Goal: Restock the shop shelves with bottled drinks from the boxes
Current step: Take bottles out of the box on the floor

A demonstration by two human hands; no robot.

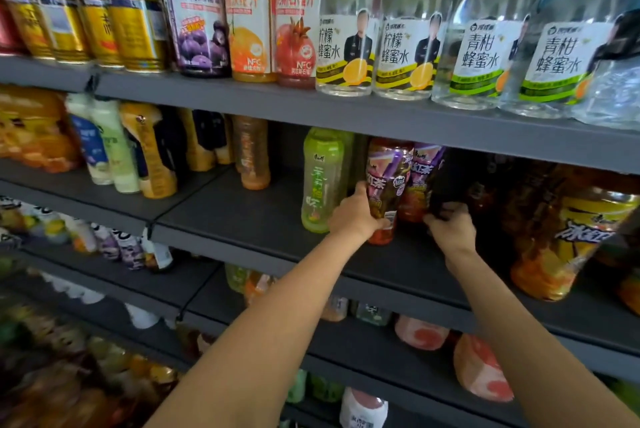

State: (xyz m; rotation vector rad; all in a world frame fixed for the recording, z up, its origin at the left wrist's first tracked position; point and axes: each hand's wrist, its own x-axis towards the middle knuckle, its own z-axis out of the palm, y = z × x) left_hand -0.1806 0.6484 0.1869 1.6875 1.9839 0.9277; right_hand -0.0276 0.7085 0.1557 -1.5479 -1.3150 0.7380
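The fingers of the left hand [353, 214] curled round a purple-labelled tea bottle [384, 185] low on its side, upright on the middle shelf [242, 216]. The right hand [450, 228] gripped a dark bottle [450, 178] just beside a second purple-labelled bottle [420, 182]. Both forearms reached up and forward. A green tea bottle [322, 178] stood left of them; honey-water bottles [349, 33] lined the shelf above.

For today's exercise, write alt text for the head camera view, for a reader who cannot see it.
A person's left hand grips a purple-labelled tea bottle on the middle shelf, while the right hand holds a dark bottle beside it. A green tea bottle stands just to their left; clear honey-water bottles line the shelf above.
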